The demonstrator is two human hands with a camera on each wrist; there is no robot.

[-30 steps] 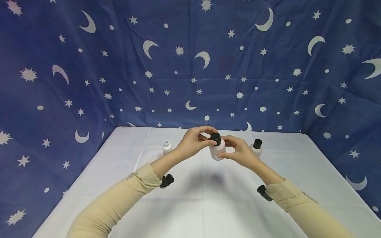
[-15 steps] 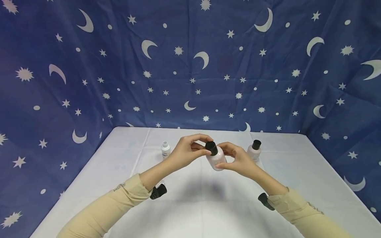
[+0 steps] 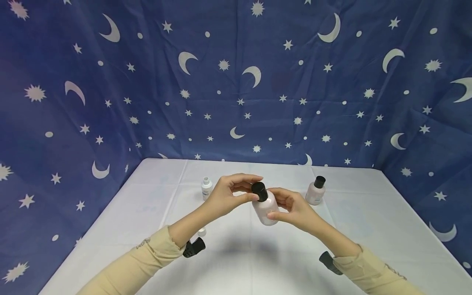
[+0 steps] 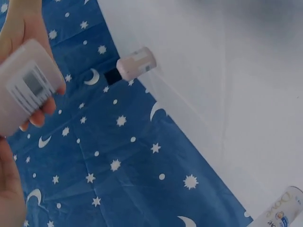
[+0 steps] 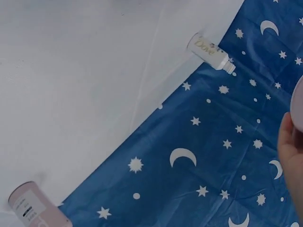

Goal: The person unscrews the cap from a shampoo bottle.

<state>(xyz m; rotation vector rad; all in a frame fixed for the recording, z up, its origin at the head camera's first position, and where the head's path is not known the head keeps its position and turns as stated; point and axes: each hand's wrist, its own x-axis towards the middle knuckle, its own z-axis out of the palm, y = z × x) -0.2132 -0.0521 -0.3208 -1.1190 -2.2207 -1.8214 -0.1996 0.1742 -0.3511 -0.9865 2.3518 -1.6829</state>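
A pale pink bottle [image 3: 267, 211] with a black cap [image 3: 259, 191] is held above the middle of the table, leaning so its cap tips to the left. My left hand [image 3: 229, 196] pinches the cap between thumb and fingers. Around the bottle's body curls my right hand [image 3: 293, 208], thumb on the near side. In the left wrist view a barcode label shows on the held bottle [image 4: 28, 87]. The right wrist view catches only an edge of the held bottle [image 5: 298, 104].
A white Dove bottle [image 3: 207, 190] with its neck uncapped stands at the back left. Near my left forearm lies a small white cap [image 3: 201, 232]. Another pink bottle [image 3: 315, 192] with a black cap stands at the right. A star-patterned blue cloth [image 3: 236, 102] hangs behind the table.
Both hands have come down and toward me with the pink bottle, which now leans more to the left. The small white cap has come into fuller view beside my left forearm.
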